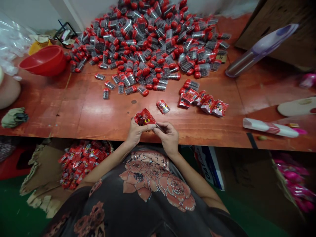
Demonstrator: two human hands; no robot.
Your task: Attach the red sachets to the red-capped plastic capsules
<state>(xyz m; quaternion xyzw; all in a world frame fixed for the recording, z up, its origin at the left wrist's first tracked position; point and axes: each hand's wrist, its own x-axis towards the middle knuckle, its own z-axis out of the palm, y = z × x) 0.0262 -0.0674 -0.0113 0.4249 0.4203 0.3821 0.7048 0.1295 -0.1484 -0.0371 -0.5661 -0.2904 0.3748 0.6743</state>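
Your left hand [138, 131] and right hand [168, 136] are both clenched at the table's near edge, fingers closed on a red packet [144, 118]; the packet sits between them, held up just over the edge of the table [81, 115], with your left hand gripping most of it and your right pinching at its right corner; a thin glinting bit pokes out by your right fingers [160, 126], too small to tell what it is; just ahead lies a single packet [163, 106], and farther right a small pile of packets [204, 104] sits on the wood; beyond them spreads a big heap of clear tubes [148, 42] with red caps and dark contents, with a few loose tubes [120, 87] strayed toward you; a red bowl [41, 61] stands at the table's far left, near a plastic bag [12, 42]; a white roll [270, 127] lies at the right; below the table, to your left, more packets [84, 163] lie on flattened cardboard [41, 171] on the floor, and pink items [293, 177] fill a box at your right.
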